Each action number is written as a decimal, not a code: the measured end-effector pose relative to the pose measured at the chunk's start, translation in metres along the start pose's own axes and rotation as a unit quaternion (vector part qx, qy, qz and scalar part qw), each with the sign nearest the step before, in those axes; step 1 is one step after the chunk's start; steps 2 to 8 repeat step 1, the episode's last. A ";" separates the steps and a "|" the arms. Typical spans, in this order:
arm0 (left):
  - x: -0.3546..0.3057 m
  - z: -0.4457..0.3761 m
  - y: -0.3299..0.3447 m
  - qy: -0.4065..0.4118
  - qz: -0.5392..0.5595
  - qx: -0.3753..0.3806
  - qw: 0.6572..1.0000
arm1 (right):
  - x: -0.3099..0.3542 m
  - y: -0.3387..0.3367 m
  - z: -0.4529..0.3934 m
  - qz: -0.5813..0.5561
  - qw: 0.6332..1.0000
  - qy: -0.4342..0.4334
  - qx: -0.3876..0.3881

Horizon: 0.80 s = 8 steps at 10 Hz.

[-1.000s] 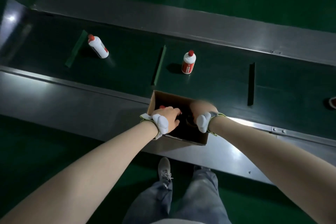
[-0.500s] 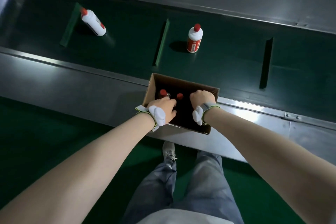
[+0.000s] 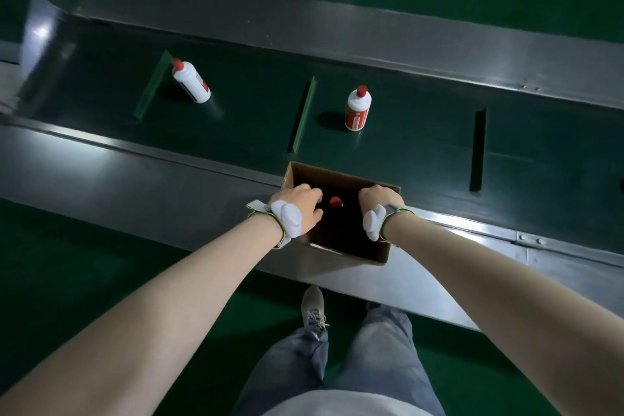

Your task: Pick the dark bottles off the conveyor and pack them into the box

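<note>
Both hands reach down into an open cardboard box (image 3: 378, 253) that sits on the steel side rail (image 3: 135, 186) of the conveyor, its far edge against the green belt (image 3: 405, 132). The left hand (image 3: 299, 204) hangs over the box's left wall with its fingers curled inward; whatever it grips, if anything, is lost in the dark interior, so I cannot tell whether it is grasping a bottle. The right hand (image 3: 378, 197) is at the far right corner, fingers bent down over the rim or inside it, and its hold is just as unclear. Each wrist carries a white device on a green-edged strap.

Between the two hands a red cap (image 3: 335, 201) shows inside the box, seemingly the top of a dark bottle standing upright there; its body merges with the shadow.

On the belt beyond the box stand two white bottles with red caps: one (image 3: 358, 108) upright just right of a green cleat (image 3: 304, 118), the other (image 3: 190, 81) further left, leaning beside another cleat. A third, darker cleat (image 3: 477, 149) lies to the right. Below, the person's jeans and a grey shoe (image 3: 314, 309) stand on the green floor.
</note>
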<state>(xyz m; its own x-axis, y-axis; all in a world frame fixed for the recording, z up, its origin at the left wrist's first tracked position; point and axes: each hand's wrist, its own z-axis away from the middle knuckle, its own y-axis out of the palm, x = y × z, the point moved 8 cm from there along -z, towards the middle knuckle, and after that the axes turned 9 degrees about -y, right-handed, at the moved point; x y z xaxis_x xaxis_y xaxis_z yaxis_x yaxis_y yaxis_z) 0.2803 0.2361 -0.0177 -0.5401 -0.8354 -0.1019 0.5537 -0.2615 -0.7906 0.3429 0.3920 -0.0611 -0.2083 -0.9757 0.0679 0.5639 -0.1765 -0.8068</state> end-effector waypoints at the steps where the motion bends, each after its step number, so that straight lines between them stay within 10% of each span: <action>1: 0.003 0.010 -0.031 0.007 0.004 -0.022 1.000 | 0.000 -0.030 0.012 -0.007 0.999 0.047 0.007; 8: 0.003 0.010 -0.031 0.007 0.004 -0.022 1.000 | 0.000 -0.030 0.012 -0.007 0.999 0.047 0.007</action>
